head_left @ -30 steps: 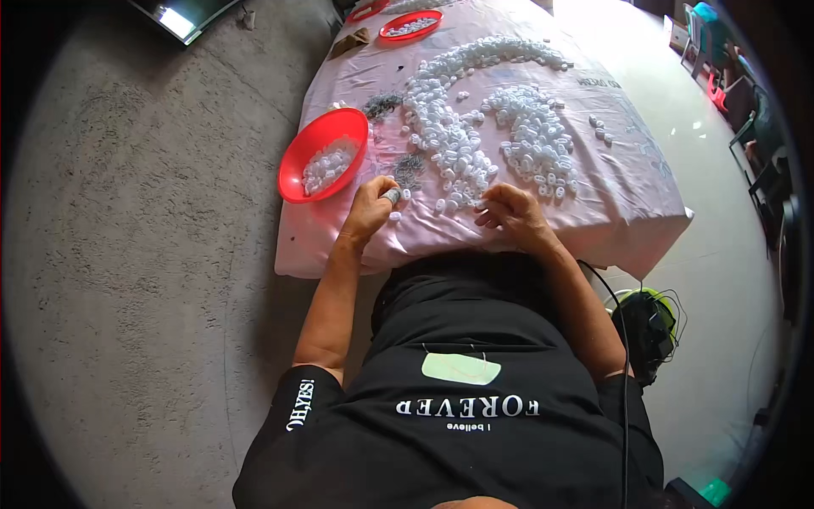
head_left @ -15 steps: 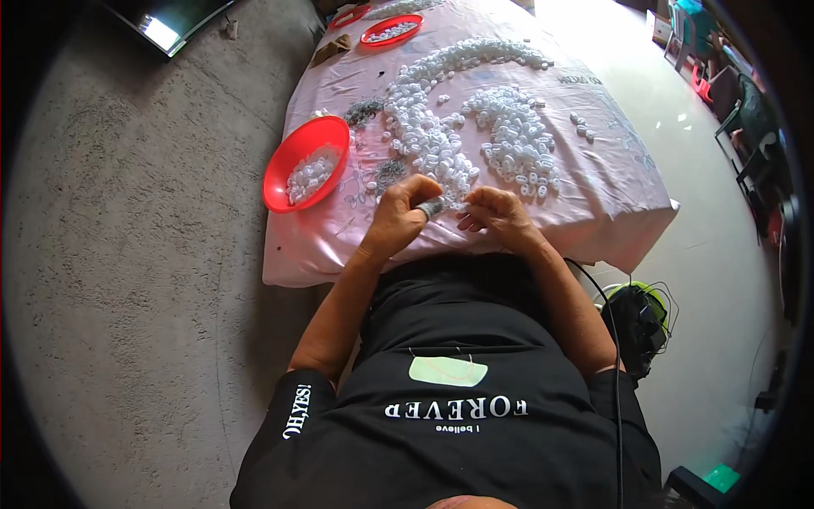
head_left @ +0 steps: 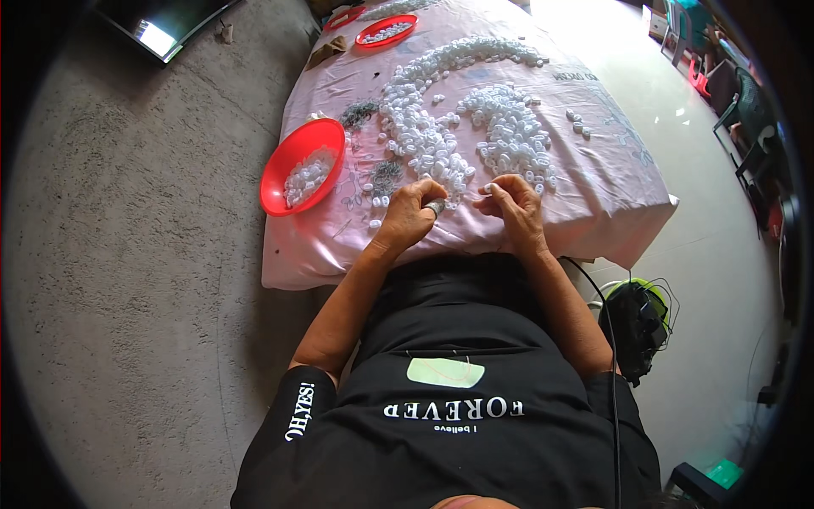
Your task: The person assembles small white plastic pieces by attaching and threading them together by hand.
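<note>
My left hand (head_left: 414, 212) is closed just above the near edge of the pink cloth, a grey wrapping around one digit. What its fingertips hold, if anything, is too small to make out. To its right, my right hand (head_left: 517, 208) pinches a small white plastic piece (head_left: 489, 188) between thumb and finger. Beyond both hands, a long curved heap of white oval plastic pieces (head_left: 413, 119) spreads across the cloth. A second heap of white pieces (head_left: 513, 127) lies to the right. Beside my left hand is a small pile of thin grey metal bits (head_left: 387, 176).
A red bowl (head_left: 273, 182) with white pieces stands at the table's left edge. Another grey metal pile (head_left: 360, 112) lies beyond it. Farther off is a red dish (head_left: 365, 40) of white pieces. A black cable (head_left: 614, 399) hangs along my right side, near a black bag (head_left: 629, 327).
My hands have moved apart. The right has lifted and turned upward toward the right heap, a white piece now showing at its fingertips. The left has shifted slightly right.
</note>
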{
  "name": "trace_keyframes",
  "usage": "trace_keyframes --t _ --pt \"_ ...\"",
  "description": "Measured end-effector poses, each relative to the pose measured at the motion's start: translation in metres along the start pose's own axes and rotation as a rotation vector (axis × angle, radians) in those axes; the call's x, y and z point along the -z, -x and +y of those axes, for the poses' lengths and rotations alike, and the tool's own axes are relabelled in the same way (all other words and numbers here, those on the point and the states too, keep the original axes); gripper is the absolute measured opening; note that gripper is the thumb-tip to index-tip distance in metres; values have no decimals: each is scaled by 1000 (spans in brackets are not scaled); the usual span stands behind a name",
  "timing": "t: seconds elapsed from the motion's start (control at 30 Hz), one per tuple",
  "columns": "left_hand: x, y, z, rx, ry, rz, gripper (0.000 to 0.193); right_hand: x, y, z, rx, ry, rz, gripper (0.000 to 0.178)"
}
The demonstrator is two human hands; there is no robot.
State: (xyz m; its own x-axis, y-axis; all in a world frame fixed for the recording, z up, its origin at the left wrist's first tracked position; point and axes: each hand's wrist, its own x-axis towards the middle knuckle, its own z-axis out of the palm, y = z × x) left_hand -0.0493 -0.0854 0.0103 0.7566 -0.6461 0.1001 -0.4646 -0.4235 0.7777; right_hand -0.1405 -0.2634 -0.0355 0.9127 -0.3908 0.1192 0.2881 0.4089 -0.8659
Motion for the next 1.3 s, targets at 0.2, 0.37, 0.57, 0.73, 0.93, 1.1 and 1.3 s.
trace_keyframes --t 0.2,0.37,0.57,0.73,0.93,1.1,1.3 --pt "-14 -7 -4 -172 -132 83 28 0 -3 3 20 179 24 6" --pt "-22 -7 -1 -305 -400 75 28 1 -3 7 54 257 28 7" --pt "-16 -8 -3 -282 -337 81 29 2 -4 8 27 319 -36 10" --pt "-19 -16 -4 -313 -397 107 25 -4 -1 2 8 389 -43 10" --pt "-24 -21 1 -310 -480 66 22 -2 -9 14 146 719 -39 8" --pt "-23 -20 3 -280 -474 35 20 -11 -13 15 240 1027 -35 11" --pt "-16 -15 -5 -279 -353 -13 21 -17 -7 12 264 1207 -42 12"
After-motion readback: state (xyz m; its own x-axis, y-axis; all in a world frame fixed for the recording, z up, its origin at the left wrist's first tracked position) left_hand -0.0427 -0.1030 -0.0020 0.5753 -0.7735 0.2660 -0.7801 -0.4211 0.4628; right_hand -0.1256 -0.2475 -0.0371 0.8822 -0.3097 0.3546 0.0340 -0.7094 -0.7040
